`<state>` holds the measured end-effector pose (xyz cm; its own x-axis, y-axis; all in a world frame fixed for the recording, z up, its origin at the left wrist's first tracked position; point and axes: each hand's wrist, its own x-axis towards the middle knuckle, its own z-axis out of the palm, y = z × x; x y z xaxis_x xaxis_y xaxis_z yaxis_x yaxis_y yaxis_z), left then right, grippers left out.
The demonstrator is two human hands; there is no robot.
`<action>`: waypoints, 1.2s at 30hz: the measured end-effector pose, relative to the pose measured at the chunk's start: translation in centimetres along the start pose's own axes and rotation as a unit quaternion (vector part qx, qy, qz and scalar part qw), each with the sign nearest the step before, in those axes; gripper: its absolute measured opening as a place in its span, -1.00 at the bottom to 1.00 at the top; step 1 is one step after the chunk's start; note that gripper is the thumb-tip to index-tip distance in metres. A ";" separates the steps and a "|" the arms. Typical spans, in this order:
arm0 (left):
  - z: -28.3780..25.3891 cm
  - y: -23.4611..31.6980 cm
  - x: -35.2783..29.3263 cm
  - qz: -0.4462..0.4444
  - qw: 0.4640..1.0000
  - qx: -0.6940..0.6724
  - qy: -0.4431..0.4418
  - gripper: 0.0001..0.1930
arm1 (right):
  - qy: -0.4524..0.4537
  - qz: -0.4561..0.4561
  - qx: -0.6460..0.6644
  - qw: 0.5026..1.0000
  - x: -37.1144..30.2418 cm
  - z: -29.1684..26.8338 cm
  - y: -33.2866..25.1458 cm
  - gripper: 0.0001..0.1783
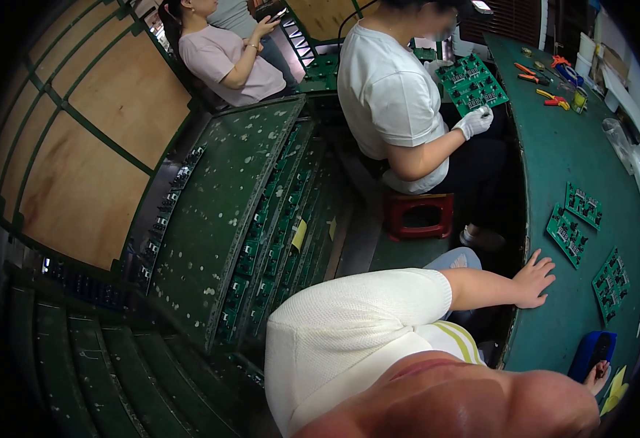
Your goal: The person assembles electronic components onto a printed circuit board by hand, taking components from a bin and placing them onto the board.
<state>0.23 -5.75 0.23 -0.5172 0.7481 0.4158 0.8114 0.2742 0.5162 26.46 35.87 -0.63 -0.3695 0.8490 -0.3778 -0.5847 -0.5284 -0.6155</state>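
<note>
My left hand lies palm down on the near edge of the green worktable. Its fingers are spread and hold nothing. Ahead of it on the table are two green circuit boards, the nearer one tilted beside the farther one. To its right lies another green circuit board. At the lower right, a small part of my right hand shows against a blue object whose kind I cannot make out. The rest of that hand and its arm are hidden.
A person in white gloves sits ahead holding a green board. Pliers and cutters lie farther along the table. A red stool and green racks of boards stand left. Yellow slips lie lower right.
</note>
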 end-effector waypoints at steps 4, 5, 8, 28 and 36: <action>0.2 -0.3 -0.2 -0.003 1.000 0.013 0.001 -0.50 | 0.045 -0.004 -0.015 0.999 -4.2 4.4 1.4 -0.73; 0.4 -0.3 -0.3 0.000 1.000 0.015 -0.003 -0.50 | 0.034 -0.007 -0.017 0.999 -4.6 4.6 1.4 -0.72; 0.7 -0.7 -0.5 0.005 1.000 0.026 -0.007 -0.49 | 0.004 -0.015 -0.023 1.000 -5.4 4.2 1.2 -0.68; -4.4 -18.4 -30.9 -0.561 0.780 -0.162 -0.224 -0.11 | -0.187 0.050 -0.053 0.980 -21.8 14.4 16.7 -0.62; -3.2 -15.8 -28.5 -0.397 0.907 -0.130 -0.060 -0.58 | -0.232 -0.071 -0.385 0.890 -22.5 14.3 29.1 -0.74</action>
<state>1.26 -33.30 -17.40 -0.8639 0.4422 -0.2413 0.0966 0.6155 0.7822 7.44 1.32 -0.18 -0.6943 0.7185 -0.0412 -0.0471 -0.1025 -0.9936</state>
